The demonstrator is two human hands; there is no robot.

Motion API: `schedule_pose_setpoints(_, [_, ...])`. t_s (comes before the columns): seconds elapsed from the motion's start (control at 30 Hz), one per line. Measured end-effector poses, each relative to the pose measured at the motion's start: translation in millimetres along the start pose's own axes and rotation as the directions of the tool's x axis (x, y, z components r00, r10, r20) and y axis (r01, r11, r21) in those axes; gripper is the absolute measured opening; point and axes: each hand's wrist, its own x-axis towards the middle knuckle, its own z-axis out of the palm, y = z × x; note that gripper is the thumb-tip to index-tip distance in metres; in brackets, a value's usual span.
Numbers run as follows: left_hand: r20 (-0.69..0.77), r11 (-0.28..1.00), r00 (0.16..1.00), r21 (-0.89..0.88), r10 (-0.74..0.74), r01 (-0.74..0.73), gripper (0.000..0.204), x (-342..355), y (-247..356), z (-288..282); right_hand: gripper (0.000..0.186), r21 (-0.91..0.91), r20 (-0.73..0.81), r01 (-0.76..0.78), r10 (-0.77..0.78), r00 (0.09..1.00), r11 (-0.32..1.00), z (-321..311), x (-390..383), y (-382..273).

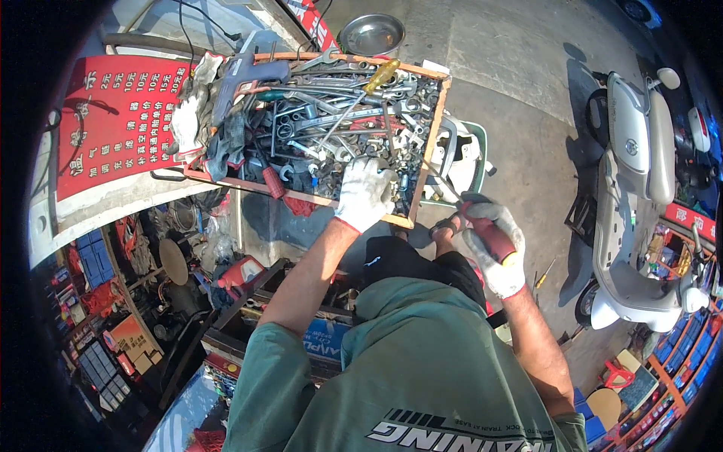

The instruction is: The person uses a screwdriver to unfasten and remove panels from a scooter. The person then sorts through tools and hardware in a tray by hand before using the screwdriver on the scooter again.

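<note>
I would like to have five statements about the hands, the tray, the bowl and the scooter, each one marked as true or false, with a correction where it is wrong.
1. The left hand is at the small metal parts in the orange-rimmed tray. True.
2. The right hand is empty. False: it holds a red-handled tool.
3. A round metal bowl lies beyond the tray. True.
4. The white scooter stands on the left side of the picture. False: it stands on the right side.
5. Both hands are bare. False: each wears a white glove.
</note>
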Motion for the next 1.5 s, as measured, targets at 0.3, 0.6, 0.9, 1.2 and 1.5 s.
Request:
schedule_pose_setpoints(0.3, [-0.084,1.0,0.996,-0.012,0.02,-0.021,0.023,2.6,3.8,-2.7,0.034,-0.085,0.131,0.005,0.006,0.991,0.996,-6.0,-4.5,-13.2])
schedule_pose_setpoints(0.6, [-0.05,0.998,0.999,-0.054,0.016,-0.019,0.023,-1.0,-1.4,-4.2,0.033,0.074,0.058,-0.024,0.02,0.998,0.997,7.0,-2.5,9.7])
schedule_pose_setpoints(0.9, [-0.149,0.992,0.982,-0.03,0.12,-0.126,0.018,4.4,-2.4,-15.0,0.031,-0.043,0.072,0.032,-0.029,0.997,0.999,5.3,-9.6,-2.1])
schedule_pose_setpoints(1.2, [-0.217,0.987,0.966,-0.048,0.139,-0.153,0.019,3.2,-10.0,-17.1,0.032,-0.041,0.072,0.035,-0.032,0.997,0.999,9.5,-6.6,14.9])
schedule_pose_setpoints(1.5, [-0.224,0.997,0.972,-0.015,0.068,-0.074,0.016,9.6,-13.2,-10.2,0.03,0.034,0.064,0.043,-0.045,0.997,0.999,-11.7,-8.1,-12.7])
